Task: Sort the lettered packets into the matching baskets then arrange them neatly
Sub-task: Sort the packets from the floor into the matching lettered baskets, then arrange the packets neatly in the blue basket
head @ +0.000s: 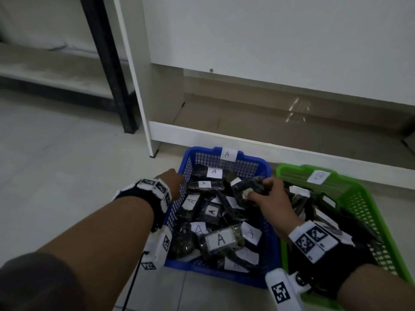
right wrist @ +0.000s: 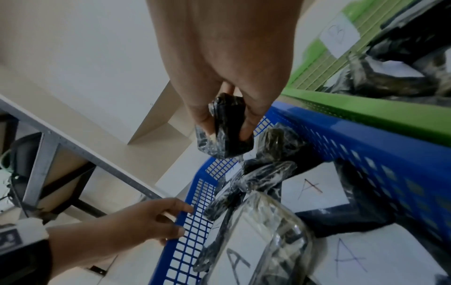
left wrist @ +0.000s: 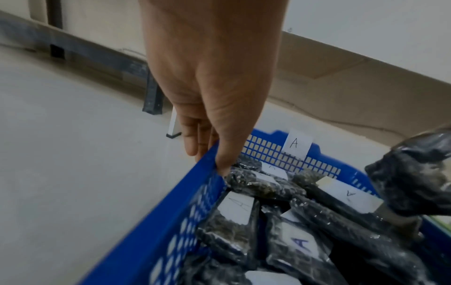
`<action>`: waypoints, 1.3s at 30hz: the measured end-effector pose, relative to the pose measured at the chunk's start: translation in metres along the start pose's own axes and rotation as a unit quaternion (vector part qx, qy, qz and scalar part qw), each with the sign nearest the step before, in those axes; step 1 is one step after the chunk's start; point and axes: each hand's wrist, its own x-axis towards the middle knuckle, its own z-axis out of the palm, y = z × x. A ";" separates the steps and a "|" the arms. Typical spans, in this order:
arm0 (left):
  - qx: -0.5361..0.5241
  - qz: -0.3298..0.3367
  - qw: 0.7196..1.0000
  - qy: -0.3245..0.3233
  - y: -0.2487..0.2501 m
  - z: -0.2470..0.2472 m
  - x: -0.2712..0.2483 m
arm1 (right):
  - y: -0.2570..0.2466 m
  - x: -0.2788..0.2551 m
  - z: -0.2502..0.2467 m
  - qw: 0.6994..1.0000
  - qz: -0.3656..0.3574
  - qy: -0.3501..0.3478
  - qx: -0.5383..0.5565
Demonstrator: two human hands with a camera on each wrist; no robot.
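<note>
Packets in dark shiny wrap fill the blue basket (head: 225, 274), which sits on the pale floor (head: 56, 153). Most have a white sticker with the letter A on top. Some stickers are turned away or half buried, so their letters cannot be read. A white tag with an A (head: 228, 154) hangs on the far wall of this basket.

The right hand (head: 270, 198) holds one dark packet (head: 251, 186) above the far right corner of the blue basket. In the right wrist view the thumb and fingers (right wrist: 253, 119) pinch the packet (right wrist: 225, 127) from both sides. Its sticker is mostly covered by the hand, so its letter cannot be told.

The left hand (head: 171, 180) is at the left rim of the blue basket. In the left wrist view the thumb (left wrist: 225, 160) goes down inside the wall and the other fingers stay close together on the outside, so the hand pinches the rim.

The green basket (head: 363, 198) stands touching the blue one on its right. Its tag (head: 318, 176) is blurry from the head, but the right wrist view shows a B on it (right wrist: 339, 35). The right arm and wrist band hide much of what lies in it, and its near end is cut off by the picture edge.

A white shelf unit (head: 247, 135) stands behind both baskets.
</note>
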 end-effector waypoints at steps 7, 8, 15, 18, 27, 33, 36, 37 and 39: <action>-0.196 -0.054 0.978 0.049 -0.006 0.016 0.025 | -0.007 0.053 0.001 0.975 0.000 0.094 -0.199; -0.206 -0.049 0.976 0.045 -0.006 0.023 0.027 | -0.010 0.060 0.000 0.969 0.013 0.112 -0.221; -0.352 -0.092 0.919 0.152 -0.001 0.059 0.036 | -0.032 0.087 0.019 0.912 0.038 0.133 -0.386; -0.349 -0.103 0.918 0.160 -0.001 0.060 0.036 | -0.026 0.093 0.032 0.881 0.046 0.100 -0.461; -0.355 -0.078 0.920 0.147 -0.006 0.055 0.033 | -0.027 0.135 -0.004 0.862 -0.059 -0.144 -0.482; -0.259 -0.097 0.961 -0.005 -0.008 0.022 0.040 | -0.002 0.149 -0.009 0.886 -0.100 -0.114 -0.439; -0.188 -0.139 0.968 -0.085 -0.003 0.001 0.039 | 0.006 0.140 -0.011 0.886 -0.149 -0.090 -0.430; -0.161 -0.169 0.969 -0.084 0.002 -0.004 0.039 | 0.008 0.137 -0.014 0.889 -0.162 -0.079 -0.422; -0.102 -0.211 0.972 -0.023 0.015 -0.011 0.043 | 0.010 0.135 -0.018 0.893 -0.172 -0.056 -0.412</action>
